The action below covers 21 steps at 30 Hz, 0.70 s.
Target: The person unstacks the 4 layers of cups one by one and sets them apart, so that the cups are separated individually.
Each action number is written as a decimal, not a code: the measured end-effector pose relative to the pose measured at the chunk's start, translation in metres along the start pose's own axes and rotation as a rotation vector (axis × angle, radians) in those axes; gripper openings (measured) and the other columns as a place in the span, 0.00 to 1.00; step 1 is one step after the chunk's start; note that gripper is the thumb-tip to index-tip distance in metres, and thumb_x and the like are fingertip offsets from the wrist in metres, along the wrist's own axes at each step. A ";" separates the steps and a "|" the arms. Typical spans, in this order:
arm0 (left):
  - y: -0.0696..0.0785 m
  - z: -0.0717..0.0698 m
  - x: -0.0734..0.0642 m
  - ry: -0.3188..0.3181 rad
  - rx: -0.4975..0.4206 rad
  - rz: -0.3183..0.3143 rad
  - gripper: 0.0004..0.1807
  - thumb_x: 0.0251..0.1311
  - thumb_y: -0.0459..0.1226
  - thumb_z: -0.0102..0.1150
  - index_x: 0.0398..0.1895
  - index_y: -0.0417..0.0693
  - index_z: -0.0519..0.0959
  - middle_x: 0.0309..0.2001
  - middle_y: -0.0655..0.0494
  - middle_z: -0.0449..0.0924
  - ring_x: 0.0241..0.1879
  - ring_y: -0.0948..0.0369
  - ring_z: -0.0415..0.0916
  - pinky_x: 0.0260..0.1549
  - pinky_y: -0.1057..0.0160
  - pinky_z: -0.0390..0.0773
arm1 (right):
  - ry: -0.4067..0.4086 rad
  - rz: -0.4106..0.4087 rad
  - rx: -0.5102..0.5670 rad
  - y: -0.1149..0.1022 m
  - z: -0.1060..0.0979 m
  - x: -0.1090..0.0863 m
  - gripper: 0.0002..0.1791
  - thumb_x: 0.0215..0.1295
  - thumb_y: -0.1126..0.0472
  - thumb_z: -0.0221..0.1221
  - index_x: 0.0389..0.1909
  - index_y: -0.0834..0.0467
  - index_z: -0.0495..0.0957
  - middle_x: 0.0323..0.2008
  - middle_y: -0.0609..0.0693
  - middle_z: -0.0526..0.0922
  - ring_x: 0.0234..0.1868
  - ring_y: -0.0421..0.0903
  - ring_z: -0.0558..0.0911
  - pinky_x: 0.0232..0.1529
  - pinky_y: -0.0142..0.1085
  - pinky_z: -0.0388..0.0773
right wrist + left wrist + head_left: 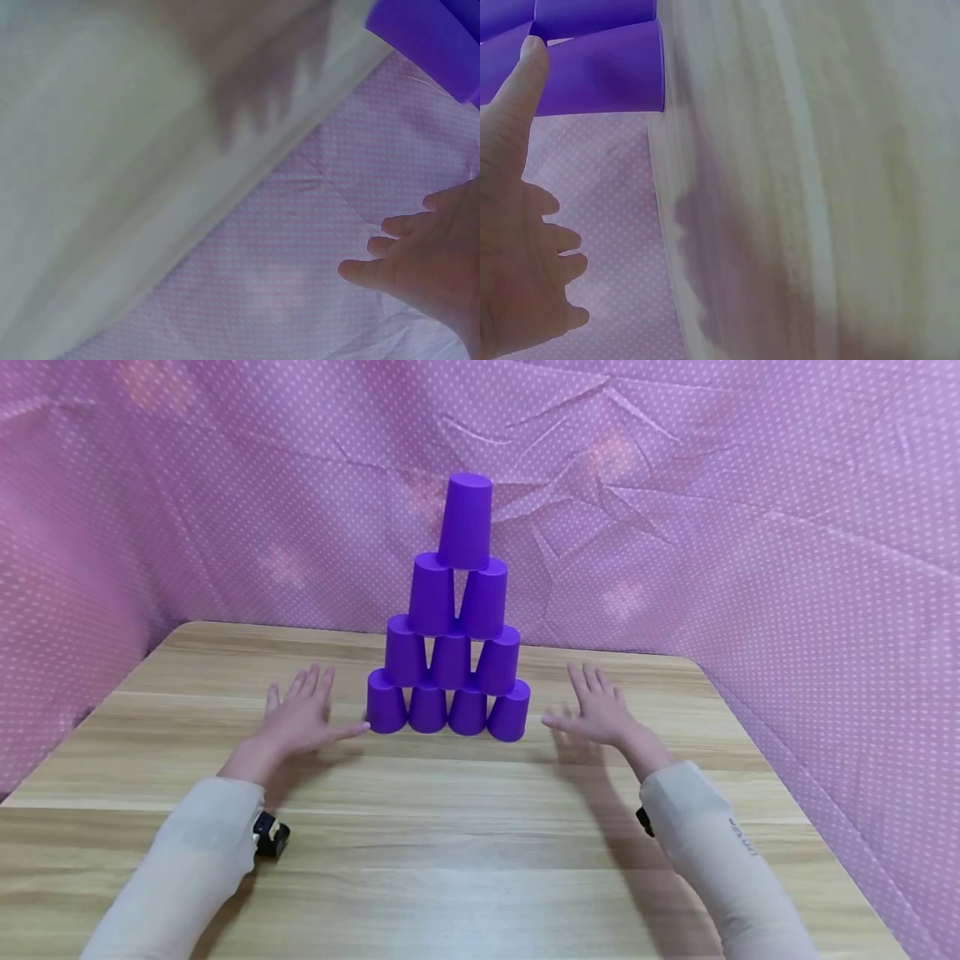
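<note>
Your L hand (296, 722) & R hand (597, 716) held nothing, fingers (326, 686) spread; pyramid of purple, tapered, plastic-looking cups (452, 658) stood btwn fingers. Prob. light, stiff, easily toppled; sides suited gripping.

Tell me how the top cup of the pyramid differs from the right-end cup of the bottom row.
The top cup rests on two other cups; the right-end cup stands on the table. Nothing sits on the top cup, while the right-end cup helps bear one above it. In the head view, the top cup looks larger than the right-end cup. Both are purple and upside down.
</note>
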<state>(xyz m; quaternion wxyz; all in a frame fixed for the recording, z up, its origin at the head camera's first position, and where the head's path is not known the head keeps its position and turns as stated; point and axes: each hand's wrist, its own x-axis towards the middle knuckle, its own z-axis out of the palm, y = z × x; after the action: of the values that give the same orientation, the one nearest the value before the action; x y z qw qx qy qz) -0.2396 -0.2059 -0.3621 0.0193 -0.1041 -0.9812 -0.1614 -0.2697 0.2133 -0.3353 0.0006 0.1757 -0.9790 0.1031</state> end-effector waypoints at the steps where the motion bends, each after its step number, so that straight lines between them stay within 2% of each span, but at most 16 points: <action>1: 0.000 -0.001 0.001 0.004 -0.011 -0.003 0.60 0.40 0.69 0.44 0.65 0.39 0.34 0.64 0.38 0.29 0.61 0.43 0.27 0.50 0.42 0.16 | 0.007 -0.008 0.003 -0.002 -0.004 0.001 0.55 0.48 0.31 0.49 0.65 0.60 0.35 0.63 0.65 0.37 0.62 0.62 0.37 0.55 0.61 0.39; 7: 0.001 -0.001 0.007 0.039 -0.117 0.002 0.63 0.36 0.69 0.50 0.64 0.36 0.36 0.63 0.35 0.36 0.61 0.41 0.35 0.53 0.38 0.30 | 0.046 -0.028 0.004 -0.010 -0.026 0.008 0.56 0.46 0.31 0.50 0.65 0.61 0.35 0.63 0.65 0.40 0.62 0.62 0.39 0.55 0.61 0.42; 14: 0.003 0.003 0.013 0.074 -0.328 0.022 0.61 0.36 0.60 0.61 0.64 0.36 0.39 0.63 0.35 0.42 0.60 0.41 0.43 0.55 0.42 0.46 | 0.083 -0.016 0.041 -0.023 -0.054 0.019 0.56 0.46 0.32 0.52 0.65 0.62 0.38 0.63 0.64 0.42 0.61 0.62 0.42 0.57 0.58 0.41; 21: 0.003 0.007 0.016 0.055 -0.447 0.020 0.62 0.35 0.59 0.63 0.65 0.39 0.38 0.63 0.37 0.41 0.59 0.41 0.46 0.55 0.44 0.50 | 0.107 -0.034 0.040 -0.038 -0.074 0.030 0.56 0.46 0.32 0.52 0.65 0.62 0.39 0.64 0.63 0.43 0.62 0.59 0.43 0.58 0.55 0.43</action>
<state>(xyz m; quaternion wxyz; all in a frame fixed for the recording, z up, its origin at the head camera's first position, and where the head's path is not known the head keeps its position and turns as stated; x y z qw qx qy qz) -0.2542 -0.1980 -0.3670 0.0239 -0.1113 -0.9191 -0.3772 -0.2875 0.1826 -0.2542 0.0510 0.1867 -0.9722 0.1319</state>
